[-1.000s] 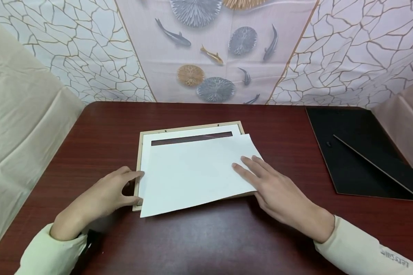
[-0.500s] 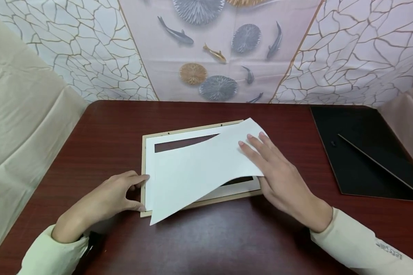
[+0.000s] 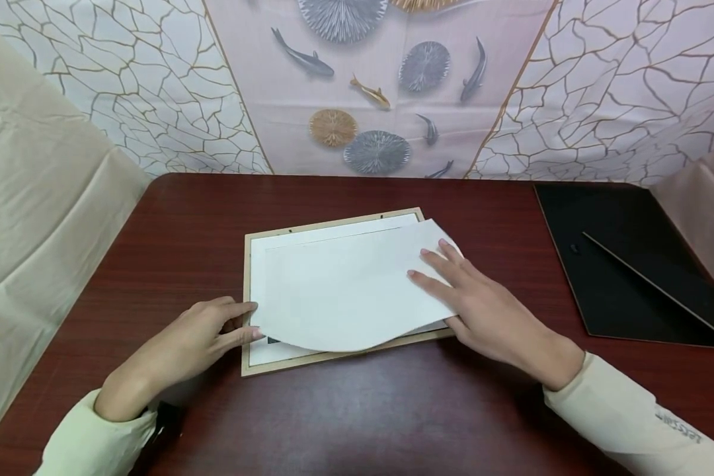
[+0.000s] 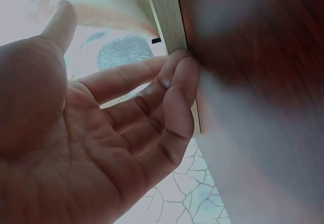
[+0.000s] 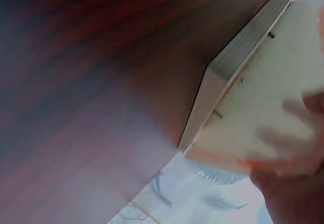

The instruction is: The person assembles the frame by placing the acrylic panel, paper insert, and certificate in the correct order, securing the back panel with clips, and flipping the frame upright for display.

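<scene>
A light wooden picture frame lies flat on the dark red table with a white mat inside it. A white paper sheet covers most of the frame, and its near edge bows upward. My right hand lies with straight fingers on the sheet's right end; its thumb is hidden. My left hand rests at the frame's left edge, its thumb tip touching the sheet's near left corner. The left wrist view shows the fingers loosely against the frame's side. In the right wrist view the frame's corner shows from below.
A black backing board with its prop strip lies at the table's right side. Beige cloth hangs along the left. A patterned backdrop stands behind the table's far edge.
My right hand first pushed the sheet's right end up and away, then lowered it. The sheet now lies farther back over the frame's opening, bowed at the front. My left hand barely moved.
</scene>
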Tool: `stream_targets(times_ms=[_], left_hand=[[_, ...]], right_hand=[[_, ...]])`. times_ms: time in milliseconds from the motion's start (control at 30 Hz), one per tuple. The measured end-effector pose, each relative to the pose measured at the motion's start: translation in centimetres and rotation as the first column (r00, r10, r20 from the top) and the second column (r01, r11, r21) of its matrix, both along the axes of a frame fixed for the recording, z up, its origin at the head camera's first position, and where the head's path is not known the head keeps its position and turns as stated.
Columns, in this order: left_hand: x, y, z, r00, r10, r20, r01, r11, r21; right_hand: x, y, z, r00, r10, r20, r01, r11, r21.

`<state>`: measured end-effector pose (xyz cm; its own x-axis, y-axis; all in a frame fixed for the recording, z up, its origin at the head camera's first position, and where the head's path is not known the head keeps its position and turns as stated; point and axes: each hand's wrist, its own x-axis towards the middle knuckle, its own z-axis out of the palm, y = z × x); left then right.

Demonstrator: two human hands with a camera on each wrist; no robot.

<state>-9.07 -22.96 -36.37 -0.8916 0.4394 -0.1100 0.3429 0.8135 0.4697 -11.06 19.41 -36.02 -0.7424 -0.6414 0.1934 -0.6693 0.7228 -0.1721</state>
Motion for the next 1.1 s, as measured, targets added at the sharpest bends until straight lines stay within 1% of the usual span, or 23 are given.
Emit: stream_targets(times_ms=[67,133,300,400,467,567,667,733,800,867,933,967,1033,1100], left_hand=[[0.1,0.0,0.0,1.0,0.003,0.004,-0.003,1.0,0.028],[0.1,-0.1,0.0,1.0,0.006,0.018,-0.007,0.999,0.052],[0.1,-0.2,-0.1,1.0,0.004,0.025,-0.005,0.998,0.056],[-0.1,-0.2,-0.1,1.0,-0.003,0.023,0.002,0.999,0.042],[-0.1,-0.2,-0.1,1.0,-0.003,0.026,0.002,0.999,0.035],[0.0,-0.2,-0.2,0.999,-0.002,0.038,0.0,0.999,0.035],[0.0,-0.2,-0.3,0.999,-0.011,0.052,0.009,0.999,0.04],[0.1,-0.3,-0.4,0.998,-0.017,0.058,0.015,0.999,0.04],[0.2,-0.3,-0.4,0.998,-0.021,0.06,0.019,0.999,0.038],[0.2,-0.3,-0.4,0.998,-0.025,0.058,0.023,0.999,0.034],[0.2,-0.3,-0.3,0.998,-0.028,0.055,0.026,0.999,0.033],[0.2,-0.3,-0.3,0.998,-0.029,0.056,0.027,0.999,0.034],[0.2,-0.3,-0.3,0.998,-0.03,0.057,0.028,0.999,0.031],[0.2,-0.4,-0.2,0.998,-0.026,0.065,0.024,0.999,0.024]], right_hand=[[-0.1,0.4,-0.3,1.0,0.03,0.008,-0.03,0.999,0.043],[-0.2,0.8,-0.5,0.999,0.052,0.002,-0.052,0.997,0.055],[-0.3,1.2,-0.8,0.997,0.068,-0.041,-0.068,0.998,-0.014],[-0.5,1.1,-0.7,0.992,0.074,-0.1,-0.08,0.995,-0.059],[-0.7,0.9,-0.6,0.984,0.09,-0.156,-0.103,0.992,-0.079],[-0.8,0.5,-0.3,0.961,0.142,-0.237,-0.171,0.979,-0.107],[-0.9,0.3,-0.1,0.947,0.191,-0.258,-0.22,0.971,-0.088],[-0.8,0.3,0.0,0.95,0.211,-0.231,-0.229,0.972,-0.056],[-0.7,0.6,-0.2,0.965,0.199,-0.171,-0.206,0.978,-0.026],[-0.5,1.1,-0.3,0.982,0.168,-0.09,-0.17,0.985,-0.018],[-0.3,1.7,-0.5,0.993,0.12,0.009,-0.12,0.992,-0.029],[-0.2,1.9,-0.5,0.994,0.091,0.061,-0.089,0.995,-0.037],[0.0,2.3,-0.5,0.985,0.042,0.169,-0.027,0.996,-0.086],[0.0,2.5,-0.6,0.973,-0.015,0.229,0.051,0.987,-0.152]])
